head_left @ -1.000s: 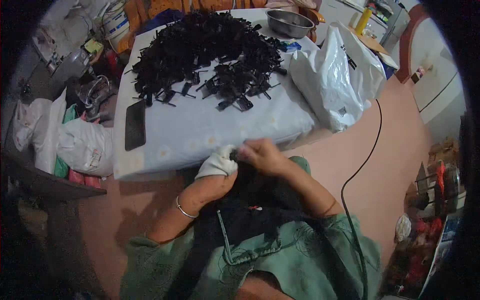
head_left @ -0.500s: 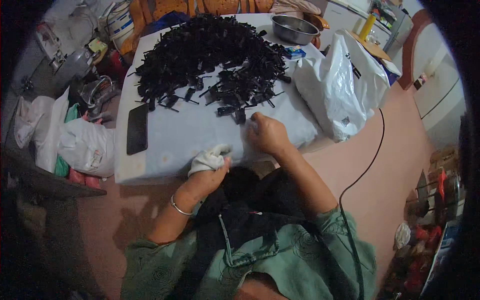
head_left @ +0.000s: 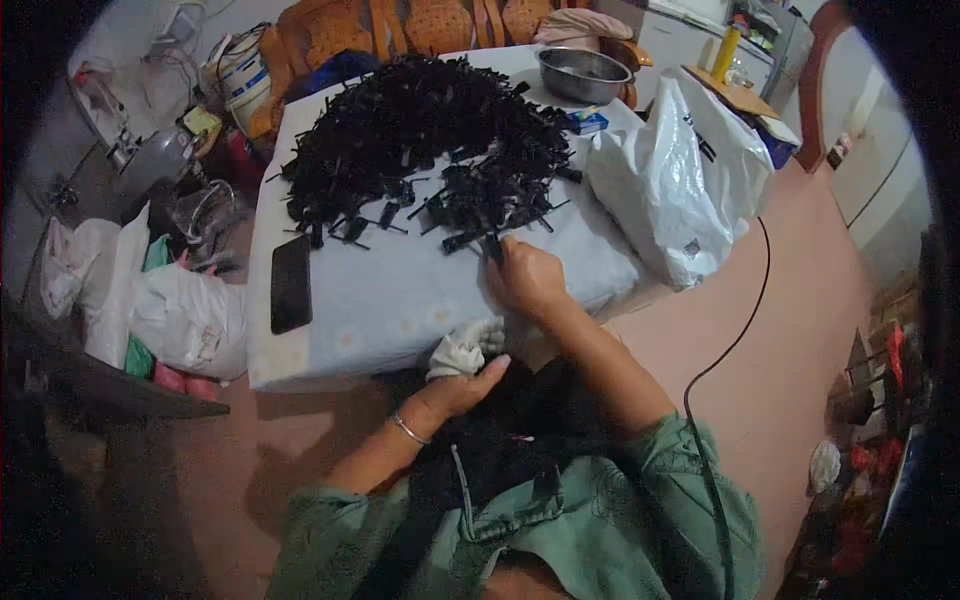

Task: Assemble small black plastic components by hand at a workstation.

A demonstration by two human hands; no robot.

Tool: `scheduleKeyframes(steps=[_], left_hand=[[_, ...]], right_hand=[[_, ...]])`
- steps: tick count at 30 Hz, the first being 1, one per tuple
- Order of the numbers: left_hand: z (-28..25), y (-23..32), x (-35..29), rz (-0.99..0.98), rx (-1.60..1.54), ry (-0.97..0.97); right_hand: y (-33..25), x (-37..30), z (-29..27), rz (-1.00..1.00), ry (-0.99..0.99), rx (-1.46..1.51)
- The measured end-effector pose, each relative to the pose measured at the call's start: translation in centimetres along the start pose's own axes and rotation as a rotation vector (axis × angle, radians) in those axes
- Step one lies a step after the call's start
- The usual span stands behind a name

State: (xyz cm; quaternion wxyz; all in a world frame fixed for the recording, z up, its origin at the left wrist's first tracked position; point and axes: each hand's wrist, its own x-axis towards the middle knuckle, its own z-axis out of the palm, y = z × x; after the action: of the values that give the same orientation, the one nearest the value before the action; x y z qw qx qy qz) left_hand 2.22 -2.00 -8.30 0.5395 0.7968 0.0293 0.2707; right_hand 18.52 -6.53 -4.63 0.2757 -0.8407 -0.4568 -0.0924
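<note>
My right hand (head_left: 532,278) is closed at the near edge of a pile of small black plastic parts (head_left: 400,140), its fingers pinching one black part (head_left: 494,248). The grip is partly hidden by the back of the hand. Just over the table's front edge is my left hand (head_left: 468,368), palm turned up, with a white glove (head_left: 458,354) bunched over its fingers and the thumb bare. The greyish gloved fingers look apart, and nothing shows in them. A bracelet circles the left wrist.
A black phone (head_left: 291,285) lies on the pale-covered table (head_left: 370,320) at left. On the right stands a large white plastic bag (head_left: 675,190), with a steel basin (head_left: 585,75) and a small blue box (head_left: 588,122) behind. A dark cable (head_left: 735,343) runs down the right side.
My left hand has moved right, toward my right hand, and its fingers have opened out. My right hand has closed on a black part at the pile's edge. The view has shifted slightly.
</note>
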Motion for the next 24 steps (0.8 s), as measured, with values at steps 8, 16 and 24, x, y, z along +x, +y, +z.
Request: scheduleKeyframes(steps=[8, 16, 24], left_hand=[[-2.8, 1.1, 0.4, -0.023, 0.388, 0.013], [-5.9, 2.5, 10.8, 0.300, 0.501, 0.159], [-5.3, 6.1, 6.6, 0.018, 0.179, -0.423]], right_hand=[[0.8, -1.5, -0.7, 0.037, 0.124, 0.052], [0.9, -2.0, -2.4, 0.177, 0.048, 0.299], [0.3, -4.7, -6.1, 0.005, -0.513, 0.823]])
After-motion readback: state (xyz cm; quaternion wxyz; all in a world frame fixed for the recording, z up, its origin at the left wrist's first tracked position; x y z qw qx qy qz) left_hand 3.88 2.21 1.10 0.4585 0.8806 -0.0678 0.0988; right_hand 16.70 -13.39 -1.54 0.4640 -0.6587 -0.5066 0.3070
